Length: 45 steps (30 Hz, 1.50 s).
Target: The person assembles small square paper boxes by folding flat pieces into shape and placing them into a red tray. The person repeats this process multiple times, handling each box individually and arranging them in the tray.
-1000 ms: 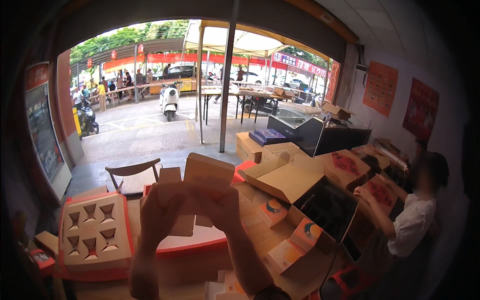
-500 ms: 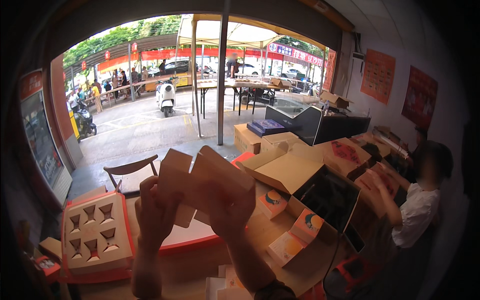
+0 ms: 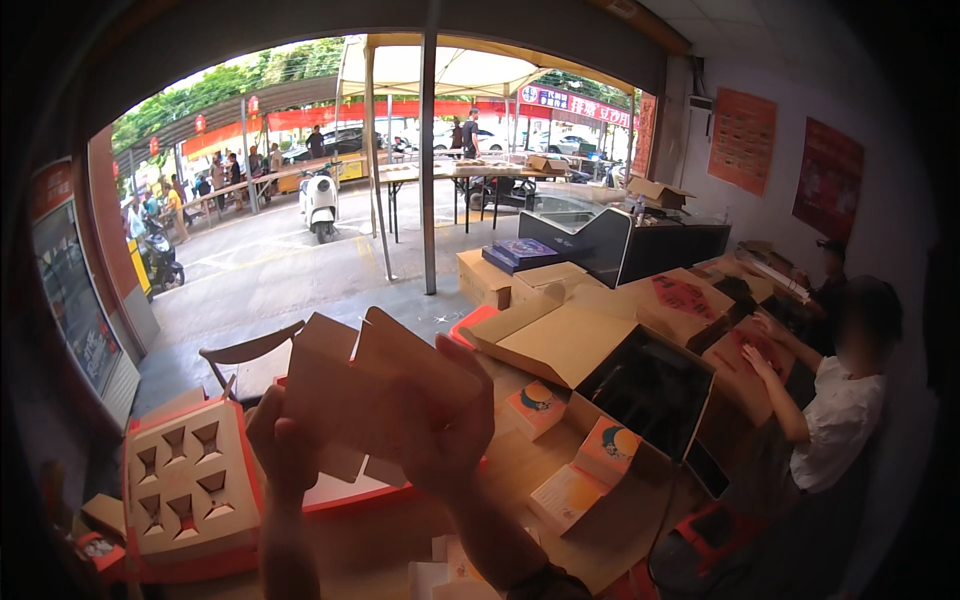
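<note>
In front of me, above the table, is a brown cardboard piece (image 3: 345,390), folded with flaps standing up at its top. My left hand (image 3: 283,440) grips its left side, fingers closed round the edge. My right hand (image 3: 452,420) holds the right side, its fingers partly blurred and reaching up behind the card. Below the hands lies an open red-edged box (image 3: 365,500) with a pale inside, partly covered by them. Left of it, a red box holds a brown cardboard insert (image 3: 180,475) with several flared cut-outs.
Small orange printed boxes (image 3: 537,403) lie right of my hands, beside a large open carton (image 3: 560,335) with a dark inside. A co-worker (image 3: 840,420) at the right has both hands on a brown box with red print. A chair (image 3: 250,355) stands beyond the table.
The view has turned slightly, and my hands with the cardboard piece sit a little further left and lower in it. The co-worker's hands have shifted on their box.
</note>
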Available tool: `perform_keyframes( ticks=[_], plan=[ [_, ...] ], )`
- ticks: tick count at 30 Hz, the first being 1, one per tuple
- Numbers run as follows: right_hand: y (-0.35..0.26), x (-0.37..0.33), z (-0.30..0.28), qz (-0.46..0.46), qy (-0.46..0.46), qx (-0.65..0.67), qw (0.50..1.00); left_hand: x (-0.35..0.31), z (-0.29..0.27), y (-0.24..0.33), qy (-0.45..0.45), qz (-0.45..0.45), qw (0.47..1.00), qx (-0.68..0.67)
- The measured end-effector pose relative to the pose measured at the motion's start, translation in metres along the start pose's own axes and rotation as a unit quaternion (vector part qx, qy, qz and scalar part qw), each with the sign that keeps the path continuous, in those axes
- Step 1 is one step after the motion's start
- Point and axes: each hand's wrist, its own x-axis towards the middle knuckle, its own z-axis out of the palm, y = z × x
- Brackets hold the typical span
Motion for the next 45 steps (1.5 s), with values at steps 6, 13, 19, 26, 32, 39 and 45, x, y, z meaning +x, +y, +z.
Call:
perform_keyframes(
  ticks=[6,13,19,26,32,39,45],
  plan=[
    [-0.002,0.008,0.001,-0.092,-0.044,0.009,0.995,0.008,-0.010,0.013,-0.002,0.016,0.998,0.054],
    [-0.002,0.007,0.016,-0.110,-0.095,0.116,0.982,0.000,0.010,0.022,0.125,0.049,0.987,0.085],
    [-0.038,0.031,-0.007,-0.119,-0.042,-0.139,0.982,-0.002,0.014,0.022,-0.101,-0.091,0.981,0.138],
    [-0.079,0.002,-0.018,-0.064,-0.252,-0.023,0.965,-0.079,0.046,0.028,-0.450,-0.145,0.865,0.169],
    [-0.132,-0.071,0.013,-0.113,-0.424,-0.062,0.896,-0.171,0.070,-0.010,-0.499,-0.119,0.824,0.240],
    [-0.142,-0.097,0.021,-0.187,-0.462,0.021,0.867,-0.186,0.076,-0.015,-0.348,0.069,0.903,0.243],
    [-0.144,-0.054,0.004,-0.178,-0.470,0.230,0.833,-0.182,0.078,-0.009,-0.331,0.068,0.919,0.204]
  ],
)
